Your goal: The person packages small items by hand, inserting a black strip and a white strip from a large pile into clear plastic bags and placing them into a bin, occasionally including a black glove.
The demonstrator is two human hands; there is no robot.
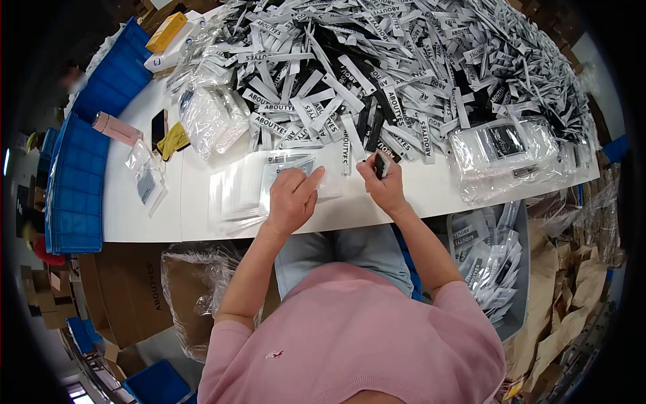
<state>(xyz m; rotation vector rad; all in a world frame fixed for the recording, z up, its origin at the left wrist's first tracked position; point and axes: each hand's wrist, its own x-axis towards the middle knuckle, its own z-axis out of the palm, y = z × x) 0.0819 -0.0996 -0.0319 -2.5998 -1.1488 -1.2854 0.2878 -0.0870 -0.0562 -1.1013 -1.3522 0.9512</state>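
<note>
My right hand (386, 188) is closed around a small black strip-like piece (381, 165), held upright just over the front of the table. My left hand (292, 196) rests with curled fingers on a stack of clear plastic bags (235, 195); its fingertips are partly hidden, so what they pinch cannot be made out. Just beyond its knuckles lies a clear bag with a grey printed panel (296, 165). A large heap of black and white strips lettered ABOUTYES (350, 87) covers the table beyond both hands.
Bundles of clear bags lie at left (212, 121) and right (505, 148). A pink bottle (118, 128), phone (159, 126) and yellow glove (173, 141) sit on the white table (134, 215). Blue crates (74, 195) border it. A grey bin of filled packets (518, 296) stands below right.
</note>
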